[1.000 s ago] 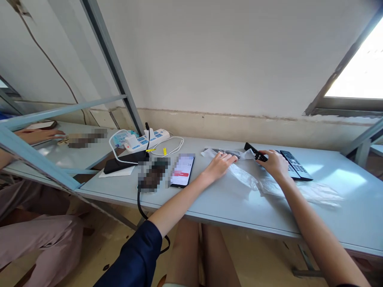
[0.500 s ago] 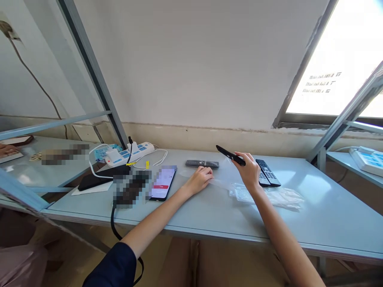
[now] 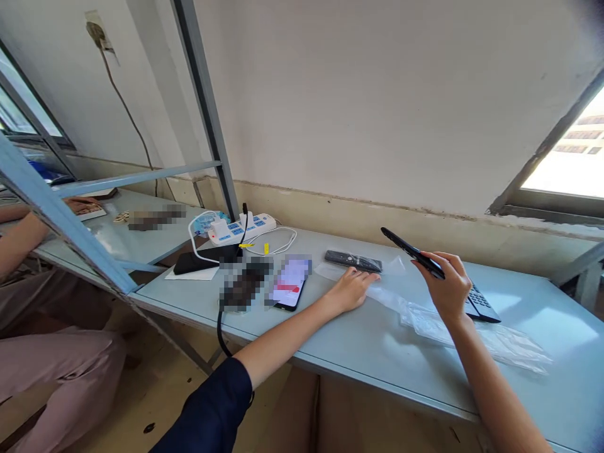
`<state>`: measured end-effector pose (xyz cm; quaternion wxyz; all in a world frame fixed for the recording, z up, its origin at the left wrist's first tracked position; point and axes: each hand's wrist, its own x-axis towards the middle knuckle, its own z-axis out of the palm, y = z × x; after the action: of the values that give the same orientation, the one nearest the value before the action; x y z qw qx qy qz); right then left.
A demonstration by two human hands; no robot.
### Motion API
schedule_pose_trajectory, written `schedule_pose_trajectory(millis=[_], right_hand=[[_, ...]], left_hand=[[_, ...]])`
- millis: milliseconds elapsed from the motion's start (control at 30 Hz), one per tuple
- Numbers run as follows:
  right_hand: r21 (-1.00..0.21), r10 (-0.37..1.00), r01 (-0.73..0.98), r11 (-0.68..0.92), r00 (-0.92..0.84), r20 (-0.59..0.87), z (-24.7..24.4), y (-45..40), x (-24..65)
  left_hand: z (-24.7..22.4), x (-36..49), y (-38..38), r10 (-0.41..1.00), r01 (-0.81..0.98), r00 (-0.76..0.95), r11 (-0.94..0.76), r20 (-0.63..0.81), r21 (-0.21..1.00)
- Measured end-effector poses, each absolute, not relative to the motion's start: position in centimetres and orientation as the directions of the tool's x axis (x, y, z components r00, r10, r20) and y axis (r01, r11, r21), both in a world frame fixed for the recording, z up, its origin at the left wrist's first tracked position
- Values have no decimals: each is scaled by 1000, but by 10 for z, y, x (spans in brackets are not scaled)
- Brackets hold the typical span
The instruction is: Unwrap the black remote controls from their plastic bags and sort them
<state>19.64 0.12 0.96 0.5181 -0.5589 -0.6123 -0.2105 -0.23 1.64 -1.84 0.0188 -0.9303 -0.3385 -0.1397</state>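
Note:
My right hand (image 3: 448, 286) is raised over the table, closed around a slim black remote control (image 3: 408, 247) that tilts up to the left. Partly hidden by that hand and wrist, black remotes with rows of buttons (image 3: 482, 303) lie on the table. My left hand (image 3: 353, 289) rests on the table with its fingers stretched over a clear plastic bag. Just beyond its fingertips lies another dark remote in clear plastic (image 3: 353, 260). Crumpled clear plastic bags (image 3: 512, 346) spread beneath my right forearm.
A lit phone (image 3: 289, 290) lies left of my left hand, beside a pixelated object with a black cord. Farther back are a power strip (image 3: 250, 228), white cables and a black device (image 3: 207, 258) on white paper. A metal post (image 3: 207, 107) divides off another table, where a person's arm (image 3: 23, 242) shows.
The view has swung left, so the table things sit farther right and the other person shows more. My left fingers look straighter. My right hand still holds the remote raised.

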Motion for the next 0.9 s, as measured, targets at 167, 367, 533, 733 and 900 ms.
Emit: schedule_pose_trajectory(millis=[167,367,533,733,900], right_hand=[[-291,502,914,283,118,857,10,0,194],[-276,578,944,183,123,807,6,0,191],[-236,604,956,172,87,793,1,4,199],[-234,595,969,76,144,791,-3,8,205],[-283,585,959,27,214,782,-2,9,201]], left_hand=[[-8,5,15,638,655,736,-756,227,2],[-1,21,25,607,625,772,-778,191,-54],[-5,24,28,569,598,789,-798,233,-76],[-10,17,26,548,581,790,-812,275,-54],[-2,13,29,568,592,779,-806,265,-13]])
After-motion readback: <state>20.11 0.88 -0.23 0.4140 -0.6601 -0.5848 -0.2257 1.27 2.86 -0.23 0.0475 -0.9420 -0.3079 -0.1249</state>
